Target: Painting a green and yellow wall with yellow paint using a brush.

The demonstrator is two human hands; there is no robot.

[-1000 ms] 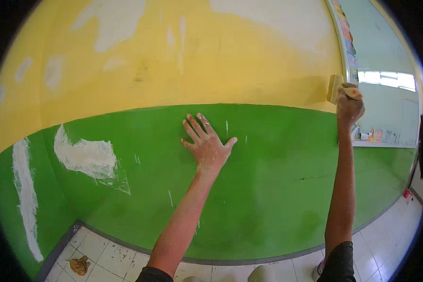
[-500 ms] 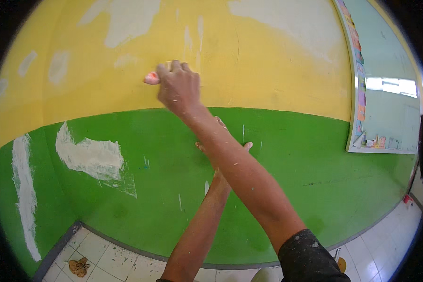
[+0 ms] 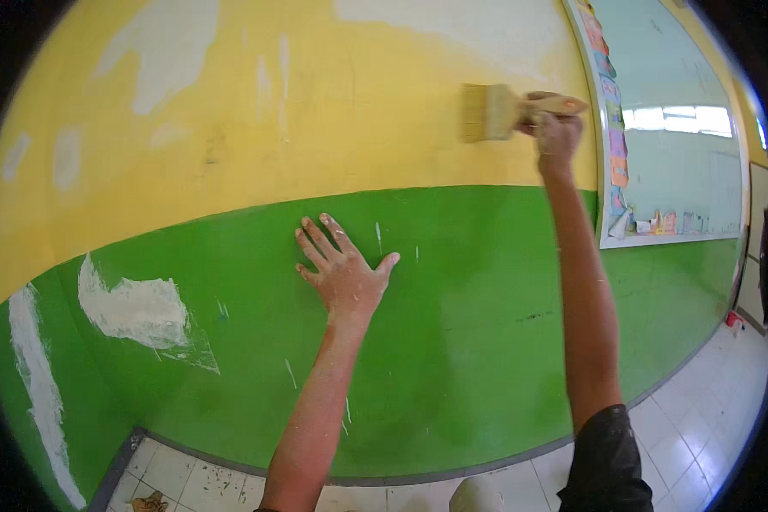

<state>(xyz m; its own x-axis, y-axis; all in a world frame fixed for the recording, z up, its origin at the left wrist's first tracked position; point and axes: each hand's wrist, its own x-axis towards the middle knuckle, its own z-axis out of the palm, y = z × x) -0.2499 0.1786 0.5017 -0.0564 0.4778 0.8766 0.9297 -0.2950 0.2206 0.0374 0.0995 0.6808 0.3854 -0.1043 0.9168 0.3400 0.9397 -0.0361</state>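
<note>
A wide flat paintbrush (image 3: 497,113) with a pale wooden handle is gripped in my right hand (image 3: 558,135), slightly blurred. Its bristles point left across the yellow upper part of the wall (image 3: 358,136); whether they touch the paint I cannot tell. My left hand (image 3: 347,271) lies spread on the green lower part of the wall (image 3: 469,324), fingertips just below the line where yellow meets green. White specks dot its fingers.
White filler patches (image 3: 141,311) mark the green wall at the left, with pale patches on the yellow above. A framed board (image 3: 683,179) hangs at the right. Below runs a tiled floor (image 3: 418,497) with paint flecks and a crumpled brown thing (image 3: 149,503).
My right hand has swept the brush from the left, where it crossed over my left arm, to the right near the board. My left hand stays on the green wall, now uncovered.
</note>
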